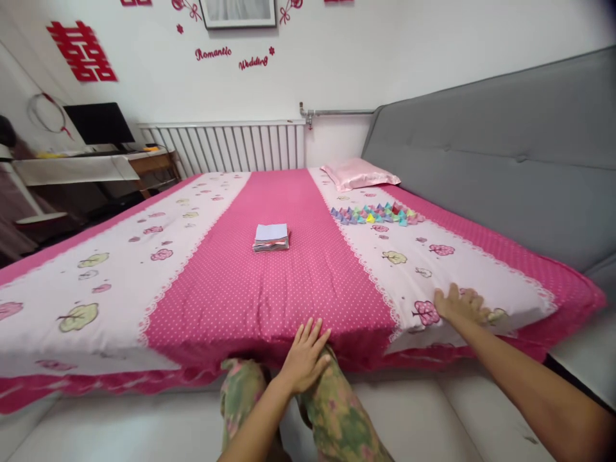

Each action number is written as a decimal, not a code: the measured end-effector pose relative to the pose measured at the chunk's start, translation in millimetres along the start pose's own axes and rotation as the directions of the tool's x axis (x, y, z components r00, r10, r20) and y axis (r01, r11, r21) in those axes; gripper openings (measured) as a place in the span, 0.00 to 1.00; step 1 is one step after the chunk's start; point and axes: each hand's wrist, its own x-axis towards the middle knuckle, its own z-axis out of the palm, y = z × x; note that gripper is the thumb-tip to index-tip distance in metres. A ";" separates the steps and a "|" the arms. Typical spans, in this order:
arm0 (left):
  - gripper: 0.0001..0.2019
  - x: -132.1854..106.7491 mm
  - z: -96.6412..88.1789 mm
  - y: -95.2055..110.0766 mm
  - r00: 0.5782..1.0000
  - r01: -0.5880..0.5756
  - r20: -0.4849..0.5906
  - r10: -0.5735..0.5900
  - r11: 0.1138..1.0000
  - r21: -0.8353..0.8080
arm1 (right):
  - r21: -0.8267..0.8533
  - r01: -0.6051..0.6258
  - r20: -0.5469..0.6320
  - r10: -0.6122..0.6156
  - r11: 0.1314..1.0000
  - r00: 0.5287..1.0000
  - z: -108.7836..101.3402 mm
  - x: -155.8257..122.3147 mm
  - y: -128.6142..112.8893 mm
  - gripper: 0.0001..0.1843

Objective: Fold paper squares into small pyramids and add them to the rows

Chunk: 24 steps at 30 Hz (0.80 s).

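My left hand (304, 356) lies flat, fingers stretched out, on my knee at the near edge of the pink bed sheet (269, 289). My right hand (459, 305) rests palm down on the white flowered strip of the sheet near the front right corner, fingers spread, holding nothing. A small stack of coloured paper squares (271, 237) sits in the middle of the bed, out of reach of both hands. A row of several small folded paper shapes (378, 213) in mixed colours lies further back on the right strip.
A pink pillow (359, 173) lies at the far end by the grey padded headboard (505, 154). A white radiator (231, 146) lines the back wall. A desk with a dark monitor (99, 123) stands at the left. My patterned trouser legs (332, 417) are below.
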 end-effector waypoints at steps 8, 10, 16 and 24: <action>0.27 -28.1 -54.5 -11.7 0.975 0.172 -0.119 -0.188 0.976 -0.132 | 0.033 0.012 0.094 -0.015 0.999 0.995 0.0 -3.0 3.7 0.36; 0.27 -21.1 -68.4 -21.4 0.951 0.211 -0.201 -0.236 0.968 -0.138 | 0.031 0.011 0.090 -0.013 0.999 0.996 1.4 -2.0 2.7 0.36; 0.26 20.8 -105.9 -58.4 0.848 0.309 -0.401 -0.346 0.938 -0.156 | 0.038 -0.008 0.103 0.004 0.999 0.995 0.3 2.7 0.6 0.35; 0.24 107.9 -149.7 -111.5 0.714 0.373 -0.573 -0.402 0.911 -0.175 | 0.135 0.138 0.125 -0.155 0.981 0.980 -47.3 19.2 -68.1 0.42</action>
